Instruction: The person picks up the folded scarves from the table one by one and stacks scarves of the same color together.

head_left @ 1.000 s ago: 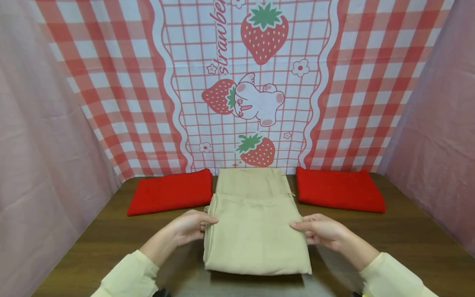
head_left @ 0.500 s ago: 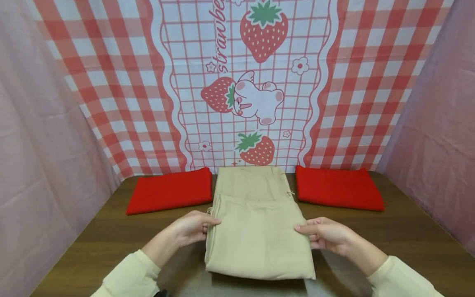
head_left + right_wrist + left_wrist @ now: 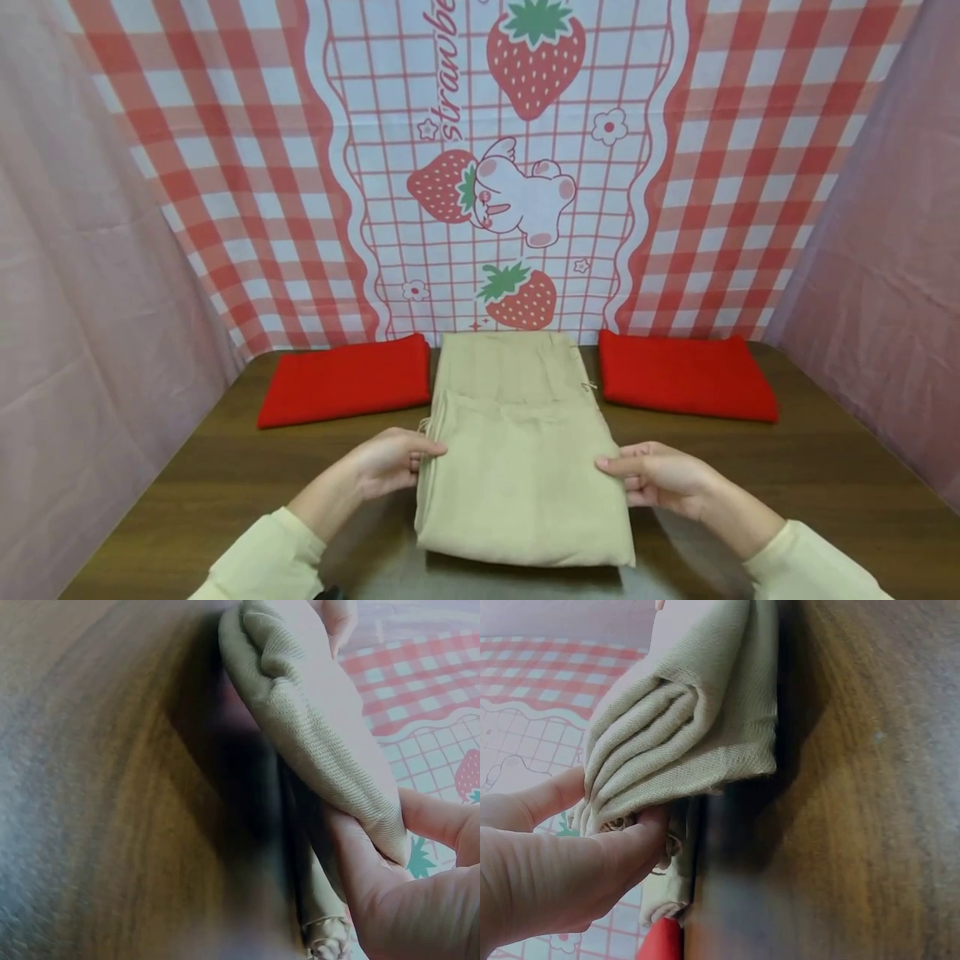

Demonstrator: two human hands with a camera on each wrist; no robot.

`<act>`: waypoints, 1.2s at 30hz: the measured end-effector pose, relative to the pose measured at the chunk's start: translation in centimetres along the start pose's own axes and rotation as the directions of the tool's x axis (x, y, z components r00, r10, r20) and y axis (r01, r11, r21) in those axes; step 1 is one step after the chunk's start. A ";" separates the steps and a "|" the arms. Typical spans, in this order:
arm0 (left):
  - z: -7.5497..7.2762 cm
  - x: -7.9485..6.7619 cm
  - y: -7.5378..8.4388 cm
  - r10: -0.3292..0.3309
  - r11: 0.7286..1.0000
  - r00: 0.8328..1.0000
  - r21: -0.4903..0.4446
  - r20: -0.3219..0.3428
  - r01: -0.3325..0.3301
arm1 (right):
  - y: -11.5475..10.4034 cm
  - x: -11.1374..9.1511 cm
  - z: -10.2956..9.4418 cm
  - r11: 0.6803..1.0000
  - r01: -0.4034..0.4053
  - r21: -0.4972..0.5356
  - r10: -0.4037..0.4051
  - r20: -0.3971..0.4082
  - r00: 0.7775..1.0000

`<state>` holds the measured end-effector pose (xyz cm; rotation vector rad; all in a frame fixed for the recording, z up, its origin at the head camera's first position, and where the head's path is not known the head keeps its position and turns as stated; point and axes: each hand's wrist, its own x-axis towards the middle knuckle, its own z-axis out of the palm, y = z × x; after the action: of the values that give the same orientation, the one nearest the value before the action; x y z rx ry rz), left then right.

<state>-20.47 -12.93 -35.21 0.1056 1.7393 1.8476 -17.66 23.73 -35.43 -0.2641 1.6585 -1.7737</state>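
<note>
Squarely between both hands [image 3: 390,461] [image 3: 667,477], folded beige cloth [image 3: 523,483]

Brown wood-grain table [image 3: 202,500], rounded far corners. Far side: red-and-white checked fabric backdrop [image 3: 491,175], white grid centre panel, strawberry prints, wavy borders. Plain pale-pink fabric curtain [image 3: 82,292] left, matching wrinkled pink curtain [image 3: 892,275] right. Pale glare on near tabletop.

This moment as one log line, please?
left hand: pinches beige cloth, left edge; right hand: pinches right edge; beige cloth: held above table; red cloths: on table
</note>
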 end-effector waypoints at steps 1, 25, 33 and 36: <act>0.0 0.0 -0.1 -0.004 1.000 1.000 -0.002 -0.001 0.004 | 0.1 0.0 0.0 1.000 0.000 0.009 0.000 0.008 1.000; -0.8 0.6 -1.9 -0.038 0.999 0.999 -0.029 -0.005 0.038 | 1.9 0.8 -0.8 0.999 -0.024 0.029 0.023 0.010 1.000; -0.7 0.6 -2.3 -0.061 0.998 0.997 0.016 -0.044 0.062 | 2.8 1.2 -1.2 0.998 -0.060 -0.001 0.060 -0.030 0.998; -0.7 0.7 -2.4 -0.064 0.997 0.997 0.049 -0.042 0.066 | 2.9 1.3 -1.3 0.997 -0.073 -0.013 0.072 -0.039 0.997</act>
<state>-20.47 -13.34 -37.76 0.0312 1.7963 1.7719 -18.37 24.13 -38.76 -0.1746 1.6875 -1.7239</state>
